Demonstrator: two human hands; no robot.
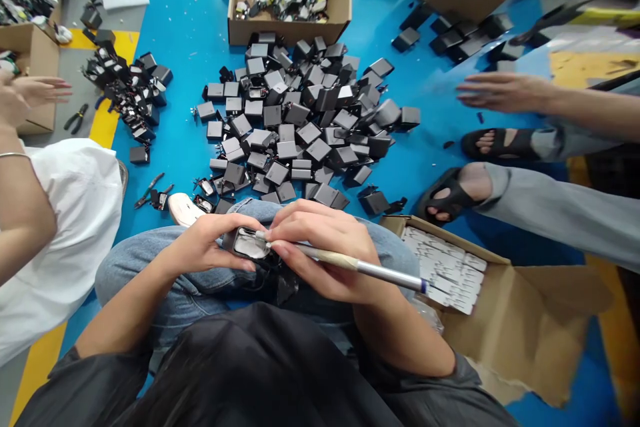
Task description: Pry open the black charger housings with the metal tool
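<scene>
In my left hand (203,245) is a small black plastic power adapter case (250,245), its open side up and a white filling showing inside. My fingers and thumb grip its sides above my lap. My right hand (327,247) is closed around a slim silver pen-shaped tool (393,277) with pale wrapping along its middle. The tool's working end is at the right side of the white filling, partly hidden by my fingertips, so I cannot tell exactly what it touches. A dark piece (287,283) hangs just below my right fingers.
A pile of grey-black adapter cases (295,127) covers the blue floor ahead. Behind stands a cardboard box (290,32) of parts. Pliers (149,191) lie left; an open carton (500,300) with white pieces sits right. Co-workers' arms (510,92) reach in from both sides.
</scene>
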